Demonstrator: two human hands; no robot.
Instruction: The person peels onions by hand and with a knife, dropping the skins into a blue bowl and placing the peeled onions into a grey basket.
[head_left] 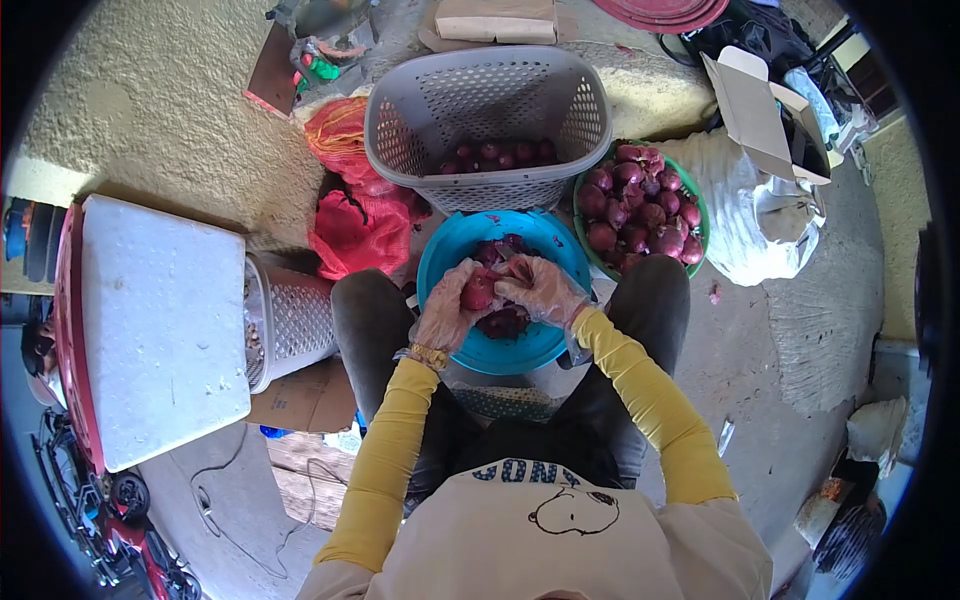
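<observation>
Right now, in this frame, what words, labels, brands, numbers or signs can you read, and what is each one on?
"ON": middle letters, as they appear in this view, on the pale shirt; the outer letters are unclear, so I can't confirm the whole word.
Faint marks on the brown cardboard: too small and blurred to read.
No other readable text.

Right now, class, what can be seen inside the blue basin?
Inside the basin are dark purple scraps, apparently onion skins. The left hand, right hand and an onion held above cover its middle; what lies there, or under the scraps, cannot be seen.
</observation>
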